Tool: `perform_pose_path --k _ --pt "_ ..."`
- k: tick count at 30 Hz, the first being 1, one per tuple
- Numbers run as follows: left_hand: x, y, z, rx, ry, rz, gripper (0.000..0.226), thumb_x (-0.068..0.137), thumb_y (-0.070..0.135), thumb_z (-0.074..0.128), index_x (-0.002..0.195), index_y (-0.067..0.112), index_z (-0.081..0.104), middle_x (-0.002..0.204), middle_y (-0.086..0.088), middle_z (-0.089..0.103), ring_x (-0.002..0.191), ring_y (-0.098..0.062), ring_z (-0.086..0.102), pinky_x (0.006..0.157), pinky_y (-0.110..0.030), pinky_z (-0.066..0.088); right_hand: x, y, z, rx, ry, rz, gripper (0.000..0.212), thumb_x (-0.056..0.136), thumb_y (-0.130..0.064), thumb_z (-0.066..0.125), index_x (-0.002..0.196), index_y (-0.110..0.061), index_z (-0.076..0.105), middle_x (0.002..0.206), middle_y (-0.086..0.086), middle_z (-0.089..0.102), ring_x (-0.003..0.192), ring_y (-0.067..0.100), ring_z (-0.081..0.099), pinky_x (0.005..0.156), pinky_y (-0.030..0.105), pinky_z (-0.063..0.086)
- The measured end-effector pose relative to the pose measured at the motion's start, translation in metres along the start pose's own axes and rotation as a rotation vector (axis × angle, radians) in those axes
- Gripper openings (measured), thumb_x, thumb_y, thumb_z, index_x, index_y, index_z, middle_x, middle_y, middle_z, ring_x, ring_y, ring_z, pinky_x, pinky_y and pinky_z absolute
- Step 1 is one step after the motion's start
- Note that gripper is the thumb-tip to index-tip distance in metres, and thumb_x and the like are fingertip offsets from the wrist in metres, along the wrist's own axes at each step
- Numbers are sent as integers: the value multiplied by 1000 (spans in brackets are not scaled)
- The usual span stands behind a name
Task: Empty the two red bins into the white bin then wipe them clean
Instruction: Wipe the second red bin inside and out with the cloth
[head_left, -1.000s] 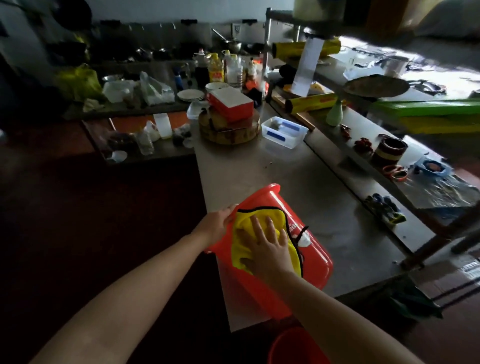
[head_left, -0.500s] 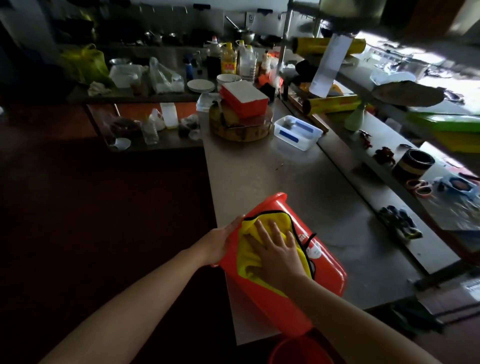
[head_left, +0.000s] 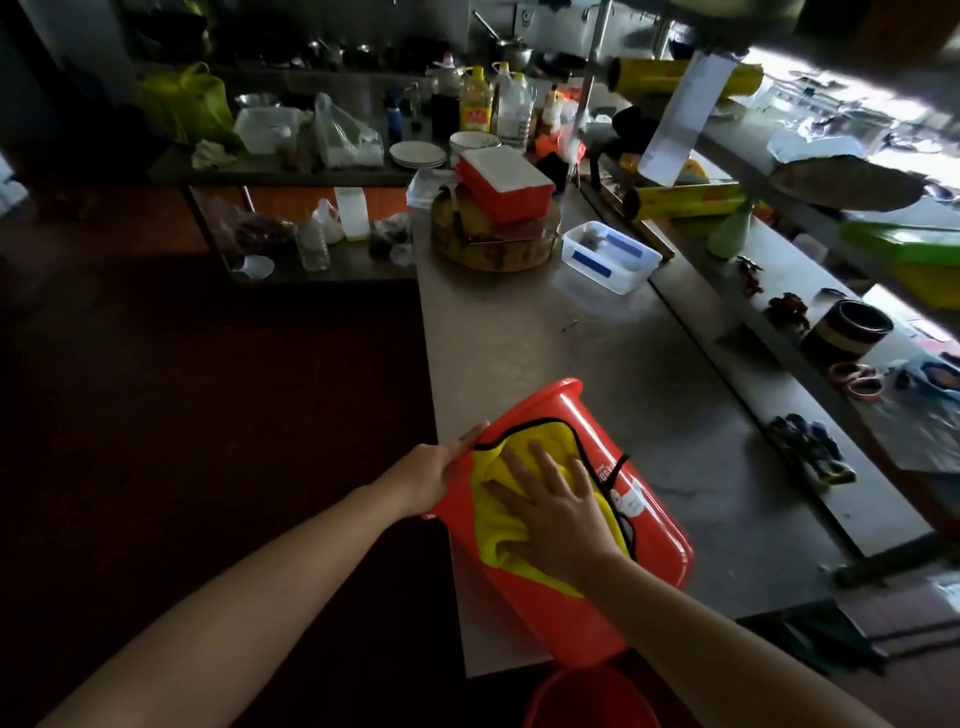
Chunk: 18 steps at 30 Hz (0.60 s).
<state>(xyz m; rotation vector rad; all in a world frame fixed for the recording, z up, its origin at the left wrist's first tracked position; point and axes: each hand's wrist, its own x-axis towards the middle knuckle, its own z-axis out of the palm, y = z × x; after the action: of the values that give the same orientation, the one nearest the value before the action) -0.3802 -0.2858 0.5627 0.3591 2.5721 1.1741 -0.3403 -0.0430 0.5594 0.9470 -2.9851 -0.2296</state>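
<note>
A red bin (head_left: 647, 525) lies on its side at the near corner of the steel counter (head_left: 524, 332). My left hand (head_left: 434, 475) grips its left edge. Spread flat on the bin's upturned side is a yellow cloth with black trim (head_left: 501, 519), and my right hand (head_left: 558, 506) presses on it with fingers straight. The rim of a second red bin (head_left: 587, 699) shows below the counter's edge at the bottom. No white bin can be told apart in this view.
A clear tub with blue tape (head_left: 610, 254) and a round wooden block (head_left: 496, 241) carrying a red-and-white box (head_left: 506, 184) stand farther along the counter. A lower shelf (head_left: 779, 374) at the right holds small items. Dark floor lies to the left.
My right hand has slid the yellow cloth a little along the bin's side. The left hand keeps its hold on the bin's edge, and the view has shifted slightly.
</note>
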Motion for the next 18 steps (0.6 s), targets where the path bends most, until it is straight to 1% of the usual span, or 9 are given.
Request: perform_pose_path --k 2,3,6,8,10,11,14,16,18 --pt "0 2 2 7 30 -6 62 105 29 51 150 59 23 135 -6 64 108 -12 65 73 3 41 4 18 -4 59 10 27 90 76 -82 52 154 -52 20 169 -9 7 155 32 7 114 67 22" --pt "-1 3 2 8 34 -8 60 106 30 49 151 58 22 135 -7 64 108 -13 65 75 2 43 7 25 -6 89 3 42 90 76 -83 49 154 -54 17 169 -11 6 155 31 8 114 64 24" --pt "-2 5 1 18 2 -26 60 108 31 45 151 61 16 135 -6 62 107 -15 67 89 -17 52 18 50 -9 196 2 106 89 75 -85 42 151 -61 4 168 -15 2 156 26 7 113 57 31" --pt "-2 4 2 40 -17 -28 61 109 28 41 150 62 11 130 -7 64 98 -10 67 89 -21 53 24 67 -9 286 0 162 86 74 -86 40 147 -66 -1 168 -16 3 155 23 10 111 53 36" --pt "-3 2 2 50 -29 -36 60 110 30 38 150 63 7 127 -7 65 87 -5 65 86 -22 55 29 82 -8 411 -13 253 85 72 -85 42 146 -68 3 166 -18 8 153 21 17 106 51 42" --pt "-4 1 3 51 -33 -46 60 110 31 37 149 65 6 129 -5 64 89 -4 65 87 -22 55 31 90 -7 491 -17 307 85 70 -84 43 145 -68 7 164 -19 13 151 21 23 104 50 44" --pt "-3 0 5 67 -28 -75 62 110 33 37 143 73 4 141 -2 59 112 -10 63 95 -22 50 36 108 -4 684 -10 421 79 68 -81 44 142 -63 21 155 -22 29 140 23 41 101 48 47" --pt "0 0 4 72 -24 -96 62 109 33 38 141 75 4 145 -2 56 116 -11 61 91 -18 46 37 109 -6 708 -25 436 78 70 -82 41 142 -62 22 156 -22 28 140 25 41 103 50 45" --pt "4 3 2 84 -33 -104 64 109 31 38 142 74 4 143 -2 57 113 -11 62 89 -19 49 33 99 -8 638 -28 428 80 70 -84 38 144 -62 16 160 -20 22 145 25 33 102 53 44"
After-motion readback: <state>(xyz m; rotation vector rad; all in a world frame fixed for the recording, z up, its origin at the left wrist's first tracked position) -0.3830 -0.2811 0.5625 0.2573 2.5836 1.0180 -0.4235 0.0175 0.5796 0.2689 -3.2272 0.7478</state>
